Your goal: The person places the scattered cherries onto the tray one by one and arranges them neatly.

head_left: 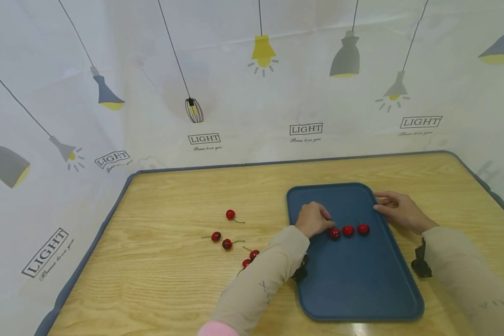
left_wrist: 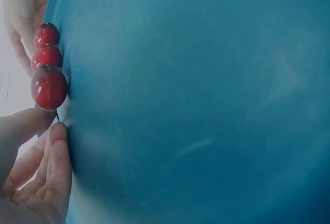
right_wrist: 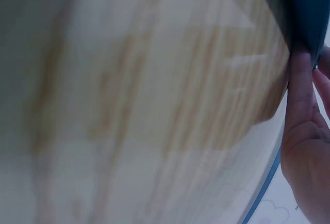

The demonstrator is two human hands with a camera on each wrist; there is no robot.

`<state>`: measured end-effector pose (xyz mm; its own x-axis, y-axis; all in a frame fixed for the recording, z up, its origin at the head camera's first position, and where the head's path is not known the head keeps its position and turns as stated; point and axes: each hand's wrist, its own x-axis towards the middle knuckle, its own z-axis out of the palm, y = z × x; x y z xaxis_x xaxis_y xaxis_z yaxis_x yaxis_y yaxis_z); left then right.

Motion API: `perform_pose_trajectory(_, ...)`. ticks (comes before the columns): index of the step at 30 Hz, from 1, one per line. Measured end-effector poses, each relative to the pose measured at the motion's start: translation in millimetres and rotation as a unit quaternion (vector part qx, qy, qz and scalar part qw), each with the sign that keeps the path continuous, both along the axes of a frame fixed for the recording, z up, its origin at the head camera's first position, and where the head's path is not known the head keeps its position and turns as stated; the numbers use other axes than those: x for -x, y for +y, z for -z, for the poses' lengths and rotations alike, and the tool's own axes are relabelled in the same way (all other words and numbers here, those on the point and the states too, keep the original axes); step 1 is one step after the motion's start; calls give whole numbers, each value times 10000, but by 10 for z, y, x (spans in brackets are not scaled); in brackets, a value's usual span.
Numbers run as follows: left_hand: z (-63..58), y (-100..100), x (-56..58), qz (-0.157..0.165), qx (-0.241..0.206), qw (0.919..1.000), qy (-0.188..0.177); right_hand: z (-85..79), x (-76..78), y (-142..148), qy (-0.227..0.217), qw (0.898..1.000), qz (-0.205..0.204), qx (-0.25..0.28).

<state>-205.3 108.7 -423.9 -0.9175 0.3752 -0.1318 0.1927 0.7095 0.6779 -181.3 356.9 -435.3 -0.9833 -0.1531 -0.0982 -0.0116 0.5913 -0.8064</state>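
My left hand (head_left: 314, 219) reaches over the left side of a blue tray (head_left: 361, 284). Its thumb and fingertips pinch the thin stem of a red cherry (left_wrist: 50, 87), the nearest of three in a row on the tray. Beside it sit the middle cherry (head_left: 348, 231) and the right cherry (head_left: 363, 229), close together. At the tray's upper right edge, my right hand (head_left: 403, 211) holds the rim, thumb (right_wrist: 301, 79) against it and the fingers alongside. The far ends of those fingers are partly hidden.
Several more cherries with stems lie loose on the wooden table (head_left: 159, 280) left of the tray, among them a lone cherry (head_left: 230, 214) farther back. My left sleeve (head_left: 273, 266) partly covers the nearest ones. A lamp-printed white sheet (head_left: 243, 93) hangs behind the table.
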Motion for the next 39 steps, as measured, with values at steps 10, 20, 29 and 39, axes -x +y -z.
perform_pose_trajectory(10,11,19,8,30,76,9999,143,-4,-8,-6,51,10000,0,-55)
perform_pose_trajectory(20,-4,51,-16,44,106,9997,211,-11,-8,-14,90,9998,22,-159)
perform_pose_trajectory(29,26,90,-13,3,-5,9998,217,7,-7,-10,3,10000,40,-85)
perform_pose_trajectory(39,55,63,20,-136,-329,9993,137,18,-1,-4,-10,10000,47,-28)
